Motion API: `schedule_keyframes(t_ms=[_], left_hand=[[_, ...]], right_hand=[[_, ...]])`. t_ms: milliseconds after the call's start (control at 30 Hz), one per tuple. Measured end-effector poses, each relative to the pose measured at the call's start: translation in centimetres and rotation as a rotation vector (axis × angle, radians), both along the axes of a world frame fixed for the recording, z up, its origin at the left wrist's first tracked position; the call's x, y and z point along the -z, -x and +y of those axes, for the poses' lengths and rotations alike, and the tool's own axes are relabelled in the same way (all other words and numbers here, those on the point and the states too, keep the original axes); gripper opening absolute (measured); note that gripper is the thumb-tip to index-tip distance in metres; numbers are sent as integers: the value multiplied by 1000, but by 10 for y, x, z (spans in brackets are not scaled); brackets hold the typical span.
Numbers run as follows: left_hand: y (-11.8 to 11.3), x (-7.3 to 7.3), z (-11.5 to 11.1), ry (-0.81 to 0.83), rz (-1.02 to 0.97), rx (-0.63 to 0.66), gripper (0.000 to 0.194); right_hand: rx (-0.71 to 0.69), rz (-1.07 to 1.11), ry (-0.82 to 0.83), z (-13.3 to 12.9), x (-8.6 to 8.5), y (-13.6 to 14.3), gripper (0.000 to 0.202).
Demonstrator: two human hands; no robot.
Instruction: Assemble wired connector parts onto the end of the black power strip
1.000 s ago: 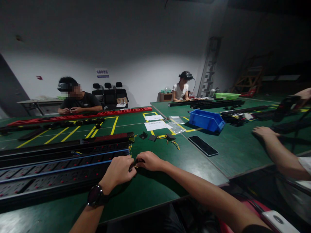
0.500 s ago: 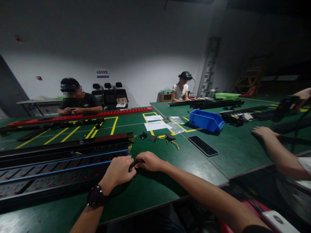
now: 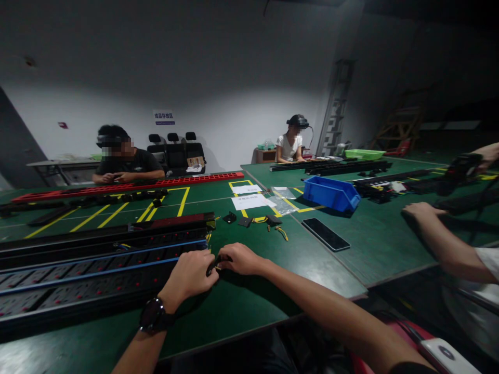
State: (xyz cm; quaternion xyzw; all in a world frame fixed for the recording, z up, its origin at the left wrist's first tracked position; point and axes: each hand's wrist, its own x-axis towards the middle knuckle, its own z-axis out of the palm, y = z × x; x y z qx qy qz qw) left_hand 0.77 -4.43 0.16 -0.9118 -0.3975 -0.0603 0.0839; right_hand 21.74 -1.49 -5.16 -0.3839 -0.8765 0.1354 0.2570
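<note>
Since the earlier frame, a co-worker's hand [image 3: 424, 210] had shifted slightly, while the person's own two had barely moved. At left, long black strips [image 3: 102, 280] lay on the green table [image 3: 249, 304]. Beside their near end, the left hand [image 3: 194, 271] was curled nearly closed on a small dark piece [image 3: 217, 267], just above the table, largely hidden by fingers. The right hand [image 3: 240, 258] pinched its other side. Good work there called for a steady left grip, light right fingertips and the pale tip kept in sight. Farther right lay loose yellow wires [image 3: 283, 232], then a phone [image 3: 325, 234].
</note>
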Motion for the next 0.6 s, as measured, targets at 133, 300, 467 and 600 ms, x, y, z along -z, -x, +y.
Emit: schedule_keyframes(t_ms=[133, 300, 467, 600], left_hand=[[0, 0, 0, 1, -2, 1, 16], [-1, 1, 2, 3, 14, 0, 16], [-1, 0, 0, 5, 13, -7, 17], [0, -1, -1, 10, 10, -6, 17]], right_hand=[[3, -3, 2, 0, 0, 0, 14], [4, -12, 10, 2, 3, 0, 14], [-1, -6, 10, 2, 3, 0, 13], [-3, -6, 10, 1, 2, 0, 13]])
